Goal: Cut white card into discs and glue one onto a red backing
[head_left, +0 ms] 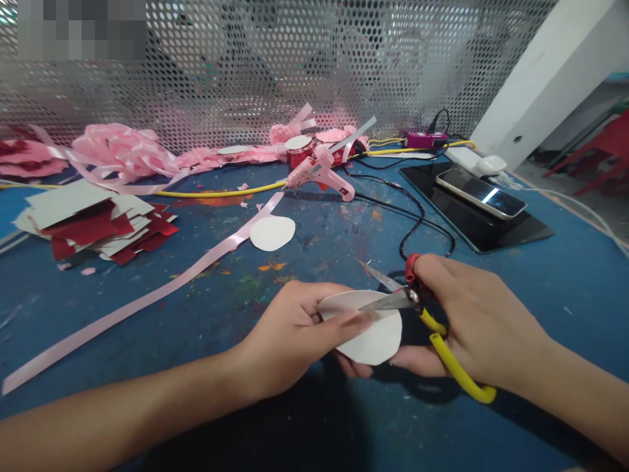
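My left hand point(295, 331) pinches a rounded white paper cutout point(376, 337) low over the blue table point(147, 308). My right hand point(472, 324) grips scissors point(417, 305) with yellow and red handles. Their blades are spread and bite into the cutout's upper edge. A second white oval cutout point(272, 233) lies flat further back on the table, beside a long pink ribbon point(147, 298).
A pink glue gun point(319, 172) lies behind, with black and yellow cables. A stack of red and white card pieces point(93, 223) is at the left; pink ribbon bows point(122, 151) line the mesh wall. A phone point(479, 192) rests on a tablet point(511, 226) at the right.
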A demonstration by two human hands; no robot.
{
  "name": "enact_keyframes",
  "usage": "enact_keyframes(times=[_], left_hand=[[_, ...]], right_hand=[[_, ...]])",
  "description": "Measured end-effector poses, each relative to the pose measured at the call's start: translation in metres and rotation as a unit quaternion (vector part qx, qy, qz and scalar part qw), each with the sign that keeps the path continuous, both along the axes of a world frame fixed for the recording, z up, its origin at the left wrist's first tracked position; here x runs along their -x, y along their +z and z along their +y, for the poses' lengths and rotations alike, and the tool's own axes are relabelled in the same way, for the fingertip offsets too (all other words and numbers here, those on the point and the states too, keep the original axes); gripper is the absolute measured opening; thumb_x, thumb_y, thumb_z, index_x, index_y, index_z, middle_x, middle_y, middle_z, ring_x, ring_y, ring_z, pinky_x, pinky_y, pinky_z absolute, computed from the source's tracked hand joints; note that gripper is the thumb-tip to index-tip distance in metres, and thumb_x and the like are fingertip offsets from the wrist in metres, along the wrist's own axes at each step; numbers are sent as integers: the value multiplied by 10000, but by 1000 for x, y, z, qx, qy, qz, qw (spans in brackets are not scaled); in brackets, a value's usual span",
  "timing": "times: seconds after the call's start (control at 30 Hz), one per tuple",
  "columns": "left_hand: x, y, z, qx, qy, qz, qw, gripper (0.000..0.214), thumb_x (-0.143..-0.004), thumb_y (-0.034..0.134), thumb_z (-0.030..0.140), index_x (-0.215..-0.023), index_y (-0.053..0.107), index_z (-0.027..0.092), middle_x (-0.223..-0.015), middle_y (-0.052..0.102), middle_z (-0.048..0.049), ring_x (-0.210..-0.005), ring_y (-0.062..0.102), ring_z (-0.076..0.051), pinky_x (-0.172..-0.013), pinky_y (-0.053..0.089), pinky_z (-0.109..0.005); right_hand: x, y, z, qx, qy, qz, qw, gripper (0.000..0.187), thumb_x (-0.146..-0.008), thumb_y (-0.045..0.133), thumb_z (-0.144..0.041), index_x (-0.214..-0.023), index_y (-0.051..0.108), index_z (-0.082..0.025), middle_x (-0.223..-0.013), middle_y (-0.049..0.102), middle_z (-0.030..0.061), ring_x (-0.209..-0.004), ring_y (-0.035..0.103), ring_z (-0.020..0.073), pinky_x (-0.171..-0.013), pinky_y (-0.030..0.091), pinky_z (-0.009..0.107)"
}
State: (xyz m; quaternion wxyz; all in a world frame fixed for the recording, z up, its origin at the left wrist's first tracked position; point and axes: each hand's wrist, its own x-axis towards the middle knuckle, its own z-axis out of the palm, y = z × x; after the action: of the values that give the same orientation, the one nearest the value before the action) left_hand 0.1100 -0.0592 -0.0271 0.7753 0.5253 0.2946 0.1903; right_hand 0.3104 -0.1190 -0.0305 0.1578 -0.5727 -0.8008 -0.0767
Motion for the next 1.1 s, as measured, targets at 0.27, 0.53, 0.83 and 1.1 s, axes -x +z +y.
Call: enact_keyframes(times=[0.27, 0.53, 0.83, 1.1], left_hand=[[2, 1, 2, -10, -19, 21, 1000, 79, -748, 649, 221, -713, 685, 161, -556, 657, -3, -483, 615, -129, -477, 500, -202], [2, 4, 3, -31, 11, 38, 999, 142, -739, 660, 286, -826, 647, 175, -633, 660, -1, -513, 607, -134, -465, 504, -219], [3, 1, 6, -215, 70, 111, 968, 204, -739, 657, 306, -675, 522, 167, -594, 566, 46, -527, 517, -80, -473, 391, -158], [2, 0, 2, -120, 46, 67, 989, 204, -766, 624, 333, -716, 493, 186, -553, 581, 50, -452, 541, -90, -422, 402, -165]], right_hand=[[0, -2, -2, 14, 13, 13, 1000, 505, -779, 341, -702, -715, 397, -204, -553, 469, -17, -439, 460, 142, -440, 270, 244], [-3, -7, -4, -5, -10, 14, 1000, 500, -758, 414, -703, -641, 349, -221, -463, 403, -52, -357, 377, 107, -430, 180, 250], [2, -4, 0, 36, -6, 12, 999, 564, -719, 383, -752, -779, 442, -194, -619, 519, 21, -501, 491, 174, -481, 315, 265], [2, -8, -3, 40, -10, 16, 999, 552, -761, 329, -747, -714, 415, -204, -516, 491, -13, -413, 464, 148, -438, 226, 250]])
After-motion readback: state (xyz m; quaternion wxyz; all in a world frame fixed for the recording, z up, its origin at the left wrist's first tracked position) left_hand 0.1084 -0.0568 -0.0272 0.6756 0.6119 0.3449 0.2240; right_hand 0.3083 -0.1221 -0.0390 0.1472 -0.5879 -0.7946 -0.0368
